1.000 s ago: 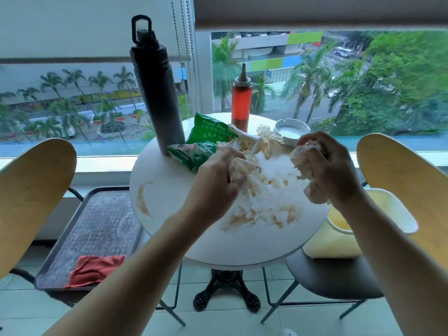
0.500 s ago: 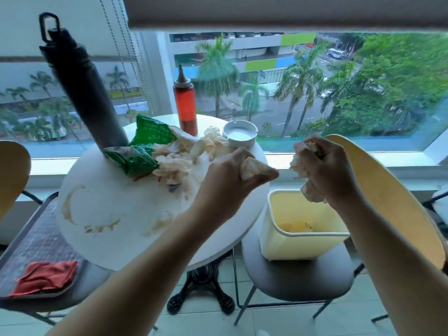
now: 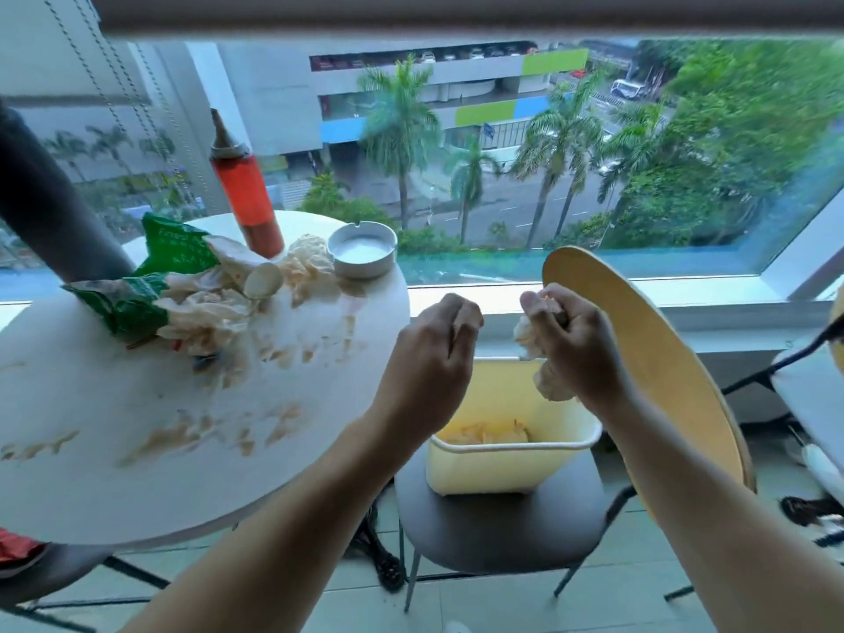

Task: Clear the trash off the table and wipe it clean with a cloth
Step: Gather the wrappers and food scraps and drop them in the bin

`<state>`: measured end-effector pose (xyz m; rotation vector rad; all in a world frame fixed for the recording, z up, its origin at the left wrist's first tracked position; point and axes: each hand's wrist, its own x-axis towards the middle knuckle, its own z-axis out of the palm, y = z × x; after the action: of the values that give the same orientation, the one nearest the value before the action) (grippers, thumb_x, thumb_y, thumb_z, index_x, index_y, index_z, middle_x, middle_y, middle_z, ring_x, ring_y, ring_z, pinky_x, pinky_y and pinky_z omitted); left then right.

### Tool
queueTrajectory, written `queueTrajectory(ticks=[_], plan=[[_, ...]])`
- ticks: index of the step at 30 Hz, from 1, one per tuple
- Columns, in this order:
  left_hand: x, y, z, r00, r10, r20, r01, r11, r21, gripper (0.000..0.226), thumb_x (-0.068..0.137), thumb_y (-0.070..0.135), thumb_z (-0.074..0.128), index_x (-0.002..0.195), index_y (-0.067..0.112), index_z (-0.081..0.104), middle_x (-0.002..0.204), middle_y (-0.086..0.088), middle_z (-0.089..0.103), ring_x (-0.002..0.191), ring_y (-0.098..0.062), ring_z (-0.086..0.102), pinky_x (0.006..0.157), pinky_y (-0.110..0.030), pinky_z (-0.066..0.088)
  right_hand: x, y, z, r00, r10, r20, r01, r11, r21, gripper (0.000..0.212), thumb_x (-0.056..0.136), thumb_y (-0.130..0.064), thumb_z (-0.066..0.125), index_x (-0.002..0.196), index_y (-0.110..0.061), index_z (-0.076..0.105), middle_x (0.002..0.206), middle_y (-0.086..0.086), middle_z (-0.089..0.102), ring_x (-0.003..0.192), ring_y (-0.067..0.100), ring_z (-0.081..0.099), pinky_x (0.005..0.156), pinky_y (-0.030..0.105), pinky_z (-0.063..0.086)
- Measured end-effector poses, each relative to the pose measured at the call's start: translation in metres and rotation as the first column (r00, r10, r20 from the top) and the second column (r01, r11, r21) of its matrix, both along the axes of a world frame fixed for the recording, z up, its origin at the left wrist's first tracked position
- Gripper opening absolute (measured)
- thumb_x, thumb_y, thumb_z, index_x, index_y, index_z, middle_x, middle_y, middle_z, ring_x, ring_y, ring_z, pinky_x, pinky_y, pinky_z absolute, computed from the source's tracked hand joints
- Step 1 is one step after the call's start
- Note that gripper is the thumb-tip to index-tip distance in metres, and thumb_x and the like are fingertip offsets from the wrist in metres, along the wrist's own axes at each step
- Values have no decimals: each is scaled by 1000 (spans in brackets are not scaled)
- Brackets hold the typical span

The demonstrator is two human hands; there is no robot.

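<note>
The round white table [image 3: 182, 454] is smeared with brown stains. At its far side lies a trash pile: a green wrapper [image 3: 132, 303], crumpled tissues [image 3: 205, 315] and a tipped paper cup [image 3: 261, 277]. Right of the table, a yellow bin [image 3: 511, 466] stands on a grey chair seat [image 3: 502, 532], with some paper inside. My left hand [image 3: 434, 354] is a tight fist over the bin's left rim, with the tissue it carries almost hidden inside. My right hand [image 3: 575, 340] grips a crumpled tissue wad [image 3: 550, 381] above the bin.
A red sauce bottle [image 3: 246, 194], a metal ashtray [image 3: 363, 253] and a tall black flask [image 3: 50, 212] stand on the table's far side. A red cloth [image 3: 13, 548] lies at the lower left. The chair's wooden back [image 3: 653, 367] rises right of the bin, under the window.
Both hands have moved right, off the table, and now hover over the yellow bin. My view has turned right with them, so the table has shifted left.
</note>
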<state>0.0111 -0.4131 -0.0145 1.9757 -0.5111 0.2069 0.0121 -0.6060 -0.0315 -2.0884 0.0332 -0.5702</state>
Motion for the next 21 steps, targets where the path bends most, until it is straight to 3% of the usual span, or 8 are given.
queueTrajectory(ticks=[3, 5, 7, 10, 12, 15, 18, 21], plan=[[5, -16, -17, 1000, -1, -12, 1, 1000, 12, 17, 106, 24, 47, 109, 21, 64, 74, 15, 55, 67, 1, 53, 64, -20, 39, 2, -13, -16, 999, 33, -11, -34, 999, -33, 35, 100, -45, 54, 78, -19, 58, 64, -3, 60, 59, 13, 58, 57, 36, 47], [9, -23, -30, 1000, -11, -20, 11, 1000, 27, 19, 105, 21, 51, 114, 21, 67, 88, 13, 62, 78, 2, 57, 70, -15, 43, 5, -21, -28, 998, 53, -25, -54, 997, -63, 38, 99, -53, 51, 83, -20, 58, 69, -1, 63, 63, 17, 62, 57, 39, 50], [14, -31, -45, 998, -23, -63, 29, 996, 90, 20, 105, 23, 51, 112, 21, 70, 100, 4, 65, 88, -4, 59, 77, -21, 48, 9, -27, -39, 996, 72, -45, -75, 993, -85, 42, 97, -60, 48, 86, -20, 57, 73, 1, 62, 65, 17, 60, 57, 38, 49], [19, -44, -65, 986, -18, -169, 53, 978, 204, 24, 107, 30, 45, 95, 20, 64, 94, -1, 59, 86, -14, 54, 77, -32, 44, 13, -34, -57, 990, 97, -99, -107, 989, -99, 42, 97, -59, 47, 90, -19, 56, 75, -1, 60, 65, 10, 58, 59, 32, 46], [20, -52, -77, 967, -4, -254, 64, 972, 227, 28, 108, 33, 40, 88, 21, 56, 90, 0, 55, 84, -14, 49, 75, -31, 36, 15, -37, -70, 976, 118, -183, -138, 985, -101, 38, 98, -59, 45, 93, -22, 54, 77, -2, 61, 68, 12, 60, 63, 37, 48], [21, -60, -96, 924, 8, -383, 90, 967, 238, 27, 106, 29, 37, 97, 12, 56, 97, -3, 52, 90, -17, 49, 81, -31, 37, 17, -40, -87, 942, 151, -301, -184, 979, -85, 33, 101, -53, 42, 96, -22, 53, 86, 0, 60, 78, 18, 58, 72, 44, 46], [28, -63, -112, 914, 33, -404, 96, 951, 294, 22, 104, 25, 40, 99, 14, 58, 101, -5, 52, 94, -21, 50, 85, -34, 40, 19, -44, -97, 906, 161, -391, -226, 966, -127, 24, 105, -41, 44, 103, -20, 54, 94, -2, 57, 85, 16, 53, 72, 30, 32], [35, -65, -124, 932, 43, -360, 100, 923, 370, 20, 105, 25, 45, 108, 17, 63, 108, -5, 55, 102, -23, 54, 92, -36, 44, 19, -49, -106, 861, 175, -477, -277, 949, -152, 20, 104, -37, 47, 105, -19, 53, 96, -1, 57, 88, 17, 52, 72, 28, 31]])
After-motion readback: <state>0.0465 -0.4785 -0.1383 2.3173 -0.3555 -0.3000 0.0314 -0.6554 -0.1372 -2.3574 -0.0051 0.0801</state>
